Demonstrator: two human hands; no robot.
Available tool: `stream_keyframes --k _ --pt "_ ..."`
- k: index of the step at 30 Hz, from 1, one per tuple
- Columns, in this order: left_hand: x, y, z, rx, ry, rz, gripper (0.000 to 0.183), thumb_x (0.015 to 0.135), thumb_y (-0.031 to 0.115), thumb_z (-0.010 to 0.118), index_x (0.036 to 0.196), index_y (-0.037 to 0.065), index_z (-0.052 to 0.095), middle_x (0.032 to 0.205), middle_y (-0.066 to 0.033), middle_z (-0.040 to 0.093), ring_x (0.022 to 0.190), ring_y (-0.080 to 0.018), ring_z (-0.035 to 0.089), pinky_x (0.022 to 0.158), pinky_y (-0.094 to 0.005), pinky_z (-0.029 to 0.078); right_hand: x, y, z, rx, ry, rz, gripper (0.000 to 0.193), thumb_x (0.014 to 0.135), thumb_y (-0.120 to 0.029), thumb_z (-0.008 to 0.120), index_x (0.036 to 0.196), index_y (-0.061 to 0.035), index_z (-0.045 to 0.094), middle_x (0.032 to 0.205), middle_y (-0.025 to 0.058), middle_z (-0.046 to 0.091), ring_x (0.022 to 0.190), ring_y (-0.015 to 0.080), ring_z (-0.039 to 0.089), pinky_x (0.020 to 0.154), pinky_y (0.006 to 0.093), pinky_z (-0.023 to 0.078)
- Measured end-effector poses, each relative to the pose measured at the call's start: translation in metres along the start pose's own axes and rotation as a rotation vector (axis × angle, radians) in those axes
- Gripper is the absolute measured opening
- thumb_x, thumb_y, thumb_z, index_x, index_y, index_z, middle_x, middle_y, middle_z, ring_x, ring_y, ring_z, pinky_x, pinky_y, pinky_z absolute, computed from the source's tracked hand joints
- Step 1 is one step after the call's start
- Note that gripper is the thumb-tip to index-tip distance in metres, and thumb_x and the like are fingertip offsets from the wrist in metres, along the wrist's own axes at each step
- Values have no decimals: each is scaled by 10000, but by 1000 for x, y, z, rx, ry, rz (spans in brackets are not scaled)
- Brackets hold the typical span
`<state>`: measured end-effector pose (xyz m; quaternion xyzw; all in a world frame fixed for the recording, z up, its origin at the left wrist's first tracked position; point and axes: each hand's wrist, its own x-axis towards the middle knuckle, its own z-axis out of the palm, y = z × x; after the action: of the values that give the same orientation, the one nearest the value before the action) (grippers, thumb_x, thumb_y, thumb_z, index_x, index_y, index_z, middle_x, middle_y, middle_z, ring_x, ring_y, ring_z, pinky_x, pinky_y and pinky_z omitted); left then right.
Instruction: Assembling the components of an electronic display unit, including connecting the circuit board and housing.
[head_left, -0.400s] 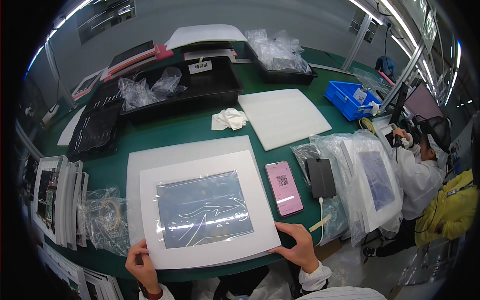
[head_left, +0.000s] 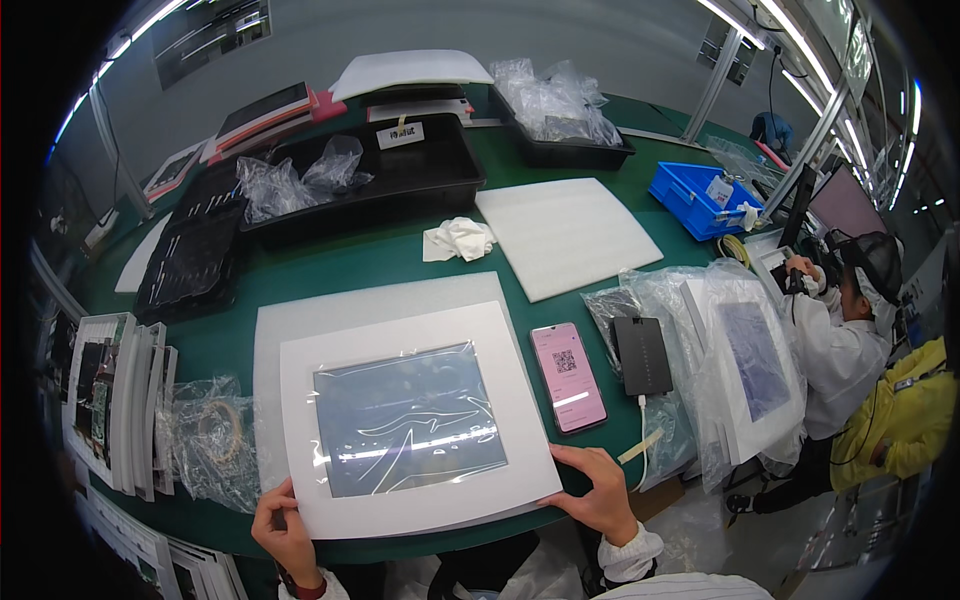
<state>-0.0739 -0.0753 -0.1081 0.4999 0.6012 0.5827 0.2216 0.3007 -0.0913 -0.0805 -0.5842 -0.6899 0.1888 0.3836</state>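
- At the near edge of the green tabletop (head_left: 360,255), both my hands sit on a white foam frame (head_left: 300,390) with a film-covered screen panel (head_left: 405,418) set in its middle.
- My left hand (head_left: 285,528) grips the frame's near-left corner, thumb on top, fingers curled under the edge.
- My right hand (head_left: 600,492) pinches the near-right corner, fingers spread over the white border.
- Frame lies flat on a second white foam sheet (head_left: 370,300) that sticks out behind it and to the left.
- Near edge of the frame overhangs the tabletop edge slightly, toward me.
- Just right of the frame: pink phone (head_left: 568,376), face up, and beside that a black flat box (head_left: 642,355) lying on clear plastic bags (head_left: 660,290).
- Further right: another bagged white frame with panel (head_left: 745,365), leaning over the tabletop edge.
- Left of the frame: crumpled clear bag with a tape roll (head_left: 212,430) inside, then a stack of upright white boards (head_left: 125,400).
- Behind: crumpled white cloth (head_left: 458,240), a large loose foam sheet (head_left: 565,235), black trays (head_left: 420,175) with clear bags in them, blue bin (head_left: 705,200) far right.
- Another person in a white coat (head_left: 845,350) is seated at the right, hands near a monitor, well apart from mine.
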Motion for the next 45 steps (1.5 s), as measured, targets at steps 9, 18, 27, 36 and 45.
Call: stream_keyframes --k 9,18,27,36,45 --pt "-1 0 1 -17 -2 5 130 787 -129 445 751 -42 536 963 -190 637 889 -223 621 823 -302 466 -3 0 -2 17 10 -15 557 623 -229 822 1107 -47 615 1099 90 647 982 249 612 856 331 438" --pt "-1 -4 0 -42 9 -25 130 790 -124 438 754 -45 535 976 -185 627 890 -232 620 830 -310 473 -4 0 -3 82 17 1 487 668 -221 796 1091 -54 624 1107 87 643 1009 256 595 883 339 434" --pt "-1 -1 1 -21 9 -12 120 793 -118 462 750 -40 542 969 -174 634 877 -218 621 797 -293 479 -5 -1 -2 82 30 16 491 625 -183 819 1062 -46 641 1092 89 651 993 249 594 873 334 449" --pt "-2 -2 -1 -14 9 -13 120 796 -124 461 750 -46 540 973 -178 630 883 -229 625 819 -301 481 -4 -1 -2 87 32 10 466 666 -214 795 1072 -51 633 1092 87 649 998 256 602 878 336 438" --pt "-1 -3 0 -6 8 -7 123 801 -125 463 750 -43 540 965 -177 631 886 -228 623 816 -300 478 -4 -1 -1 84 34 16 462 658 -214 800 1057 -47 638 1086 90 653 991 257 607 872 338 443"
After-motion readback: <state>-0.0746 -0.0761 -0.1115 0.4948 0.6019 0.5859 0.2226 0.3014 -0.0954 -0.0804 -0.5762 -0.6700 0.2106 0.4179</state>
